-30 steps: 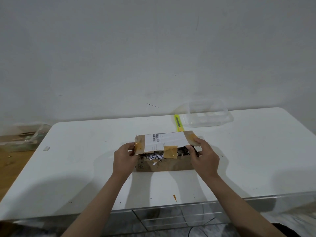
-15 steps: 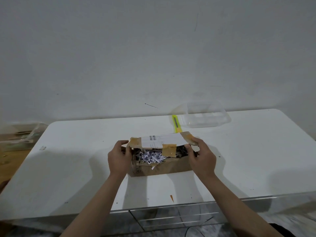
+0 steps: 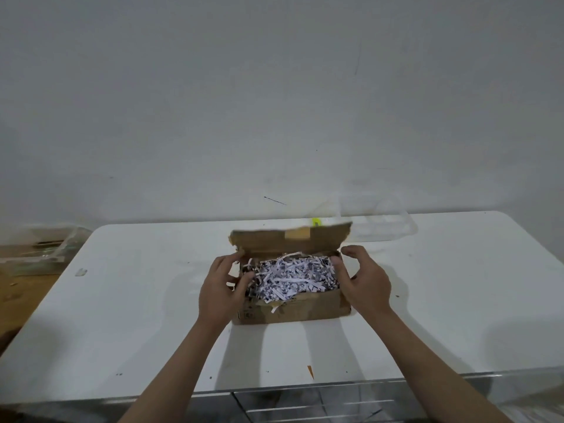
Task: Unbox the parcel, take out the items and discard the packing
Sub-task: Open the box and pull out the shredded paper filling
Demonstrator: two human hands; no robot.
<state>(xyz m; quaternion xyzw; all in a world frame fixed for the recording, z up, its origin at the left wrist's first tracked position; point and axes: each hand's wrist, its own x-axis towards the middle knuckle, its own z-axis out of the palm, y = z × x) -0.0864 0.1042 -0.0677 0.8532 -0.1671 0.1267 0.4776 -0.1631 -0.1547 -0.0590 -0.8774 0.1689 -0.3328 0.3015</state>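
A brown cardboard parcel (image 3: 302, 308) sits mid-table with its lid flap (image 3: 290, 241) standing up at the back. Shredded white paper (image 3: 290, 277) fills the inside and hides whatever lies beneath. My left hand (image 3: 221, 293) is at the box's left end, its thumb reaching over the rim onto the shreds. My right hand (image 3: 364, 280) is at the right end, fingers loosely curved, the thumb against the box's right wall. Neither hand grips anything.
A clear plastic container (image 3: 378, 222) stands at the back right of the white table (image 3: 457, 300). A yellow utility knife (image 3: 316, 221) peeks out behind the lid. A transparent tray (image 3: 45, 248) lies off the table's left side. A small orange scrap (image 3: 310, 370) lies near the front edge.
The lid flap has swung from nearly flat to upright, exposing the shredded paper. Both hands let go of the lid and dropped to the box's ends.
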